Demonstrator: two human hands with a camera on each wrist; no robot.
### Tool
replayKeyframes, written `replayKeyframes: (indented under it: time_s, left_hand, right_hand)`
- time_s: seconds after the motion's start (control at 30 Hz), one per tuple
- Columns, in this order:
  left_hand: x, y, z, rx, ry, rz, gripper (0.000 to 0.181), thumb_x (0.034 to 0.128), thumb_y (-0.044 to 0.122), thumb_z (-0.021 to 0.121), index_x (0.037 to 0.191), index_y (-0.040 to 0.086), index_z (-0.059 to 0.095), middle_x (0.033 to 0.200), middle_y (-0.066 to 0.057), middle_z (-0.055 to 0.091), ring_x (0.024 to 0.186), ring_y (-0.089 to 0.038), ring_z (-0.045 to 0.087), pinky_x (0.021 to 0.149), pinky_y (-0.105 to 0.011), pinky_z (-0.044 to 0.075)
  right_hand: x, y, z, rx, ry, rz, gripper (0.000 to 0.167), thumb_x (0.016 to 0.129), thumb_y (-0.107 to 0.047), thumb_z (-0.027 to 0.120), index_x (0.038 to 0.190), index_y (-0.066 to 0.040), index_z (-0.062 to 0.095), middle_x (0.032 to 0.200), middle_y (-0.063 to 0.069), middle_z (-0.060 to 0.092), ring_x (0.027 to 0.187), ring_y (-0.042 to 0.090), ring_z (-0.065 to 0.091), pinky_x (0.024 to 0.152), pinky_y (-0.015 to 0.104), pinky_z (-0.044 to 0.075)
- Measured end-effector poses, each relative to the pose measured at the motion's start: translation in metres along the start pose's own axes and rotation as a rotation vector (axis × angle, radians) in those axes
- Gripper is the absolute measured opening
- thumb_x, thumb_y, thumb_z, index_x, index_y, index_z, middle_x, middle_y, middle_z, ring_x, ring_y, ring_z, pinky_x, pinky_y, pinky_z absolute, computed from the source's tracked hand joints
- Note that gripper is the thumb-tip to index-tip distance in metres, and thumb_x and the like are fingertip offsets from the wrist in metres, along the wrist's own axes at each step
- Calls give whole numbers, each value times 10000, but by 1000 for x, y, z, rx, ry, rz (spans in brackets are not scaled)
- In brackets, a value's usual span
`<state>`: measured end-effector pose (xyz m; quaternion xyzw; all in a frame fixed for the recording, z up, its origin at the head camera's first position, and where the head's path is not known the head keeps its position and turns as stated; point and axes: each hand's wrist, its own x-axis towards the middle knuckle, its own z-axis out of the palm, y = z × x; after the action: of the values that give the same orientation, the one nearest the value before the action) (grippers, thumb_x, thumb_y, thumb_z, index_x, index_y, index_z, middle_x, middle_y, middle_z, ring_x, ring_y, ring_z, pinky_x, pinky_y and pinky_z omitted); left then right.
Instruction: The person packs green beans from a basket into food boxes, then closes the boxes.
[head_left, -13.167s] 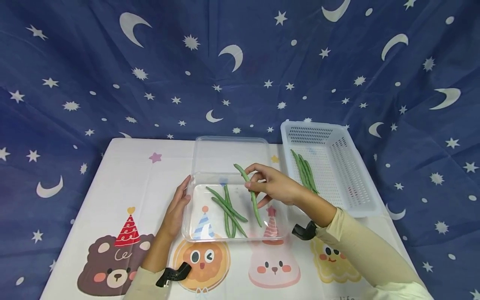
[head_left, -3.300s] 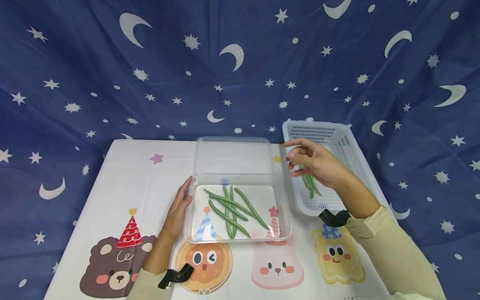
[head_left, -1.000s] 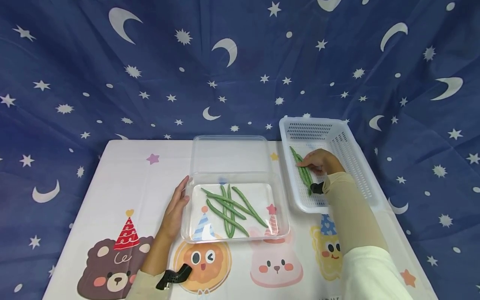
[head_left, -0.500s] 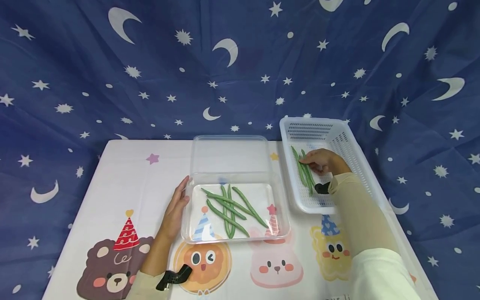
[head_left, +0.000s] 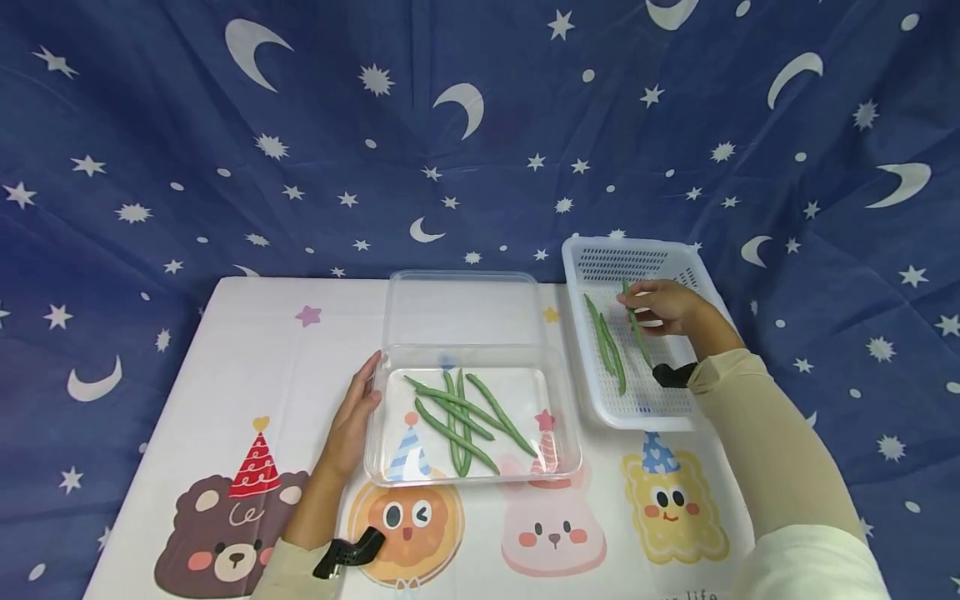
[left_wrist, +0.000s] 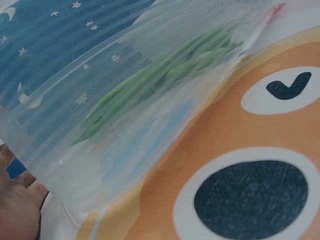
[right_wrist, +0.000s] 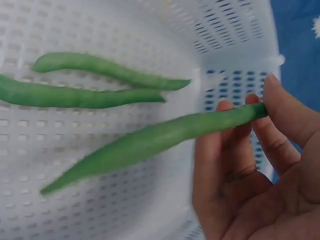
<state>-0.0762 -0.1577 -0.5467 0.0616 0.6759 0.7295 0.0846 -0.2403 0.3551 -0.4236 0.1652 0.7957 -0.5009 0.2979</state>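
The right hand (head_left: pixel 667 307) pinches one green bean (right_wrist: pixel 165 135) near its far end between thumb and fingertips, the remaining fingers bent. This bean is inside the white perforated plastic basket (head_left: pixel 645 419), which occupies the far right corner of the table; whether its lower end touches the basket floor cannot be told. Two loose beans (right_wrist: pixel 85 97) lie side by side along the basket's left wall.

The left hand (head_left: pixel 352 425) is extended, fingers mostly straight, and rests against the left wall of the clear plastic container (head_left: pixel 510 358); it grips nothing. The container stands midway along the table, set in from the far edge. Several crossed beans (head_left: pixel 501 412) lie on its floor. A clear lid (head_left: pixel 465 304) lies flat between the container and the far edge.

A white tablecloth (head_left: pixel 247 358) printed with cartoon figures covers the table. A dark blue curtain (head_left: pixel 330 50) with moons and stars hangs beyond the far edge.
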Motion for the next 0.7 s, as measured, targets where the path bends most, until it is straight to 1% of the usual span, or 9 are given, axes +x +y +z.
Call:
replayKeyframes:
  time_s: [0.07,0.17,0.23,0.3,0.37,0.43,0.6,0.67,0.7]
  left_hand:
    - [0,1,0,10,5,-4,546,1102,266,320,1636,299,214,1703,-40,206,1569,-289,198,1117,-126,317]
    - [0,1,0,0,-7,-6,552,1102,251,313,1641,286,200,1699,-70,205,1551,-330,230,1108,-147,350]
    - [1,1,0,-7,-9,-8,556,1099,244,316,1641,284,199,1693,-88,218,1536,-347,254,1107,-167,367]
    - [1,1,0,-7,-8,-6,555,1099,238,315,1641,282,201,1692,-89,222,1537,-345,254,1124,-184,353]
    - [1,1,0,14,4,-11,549,1100,253,317,1637,299,212,1702,-42,206,1571,-288,192,1144,-156,288]
    - [1,1,0,24,12,-11,545,1099,262,323,1632,311,224,1706,-11,197,1586,-250,149,1147,-141,254]
    - [0,0,1,-7,-8,11,553,1099,244,322,1639,280,208,1675,-129,259,1507,-376,307,1112,-232,395]
    - [0,-1,1,-2,-11,7,550,1103,250,319,1639,287,205,1682,-115,250,1517,-360,296,1122,-221,381]
    - [0,-1,1,4,-10,4,547,1105,252,317,1639,290,204,1691,-94,233,1536,-340,265,1139,-210,348]
  right_hand:
    - [-6,-5,-1,-10,27,-22,336,980,-364,689,1210,-160,552,1023,-76,638,961,142,691,737,291,595]
    - [-16,-13,1,-4,22,-52,376,996,-385,655,1255,-144,532,1037,-93,695,932,118,732,754,301,611]
    - [-23,-19,5,10,14,-67,362,1004,-394,634,1243,-140,538,1041,-75,732,943,141,752,771,323,620]
    - [-31,-24,12,7,-11,-90,351,1020,-406,599,1232,-132,541,1050,-55,745,962,170,761,786,342,625]
    - [-39,-30,21,3,-27,-114,349,1036,-415,561,1238,-131,534,1053,-37,743,957,189,765,775,349,628]
    - [-45,-35,31,-2,-49,-141,361,1047,-419,537,1260,-128,527,1043,-23,731,932,196,765,734,333,626]
    - [-61,-45,52,4,-116,-206,389,1057,-391,533,1298,-90,483,1042,24,686,883,193,759,705,318,619]
    - [-71,-48,61,13,-169,-238,361,1059,-340,551,1290,-75,473,1051,44,665,883,199,755,708,318,620]
    - [-75,-50,66,21,-198,-254,344,1057,-310,563,1286,-70,471,1051,48,659,883,201,754,707,319,621]
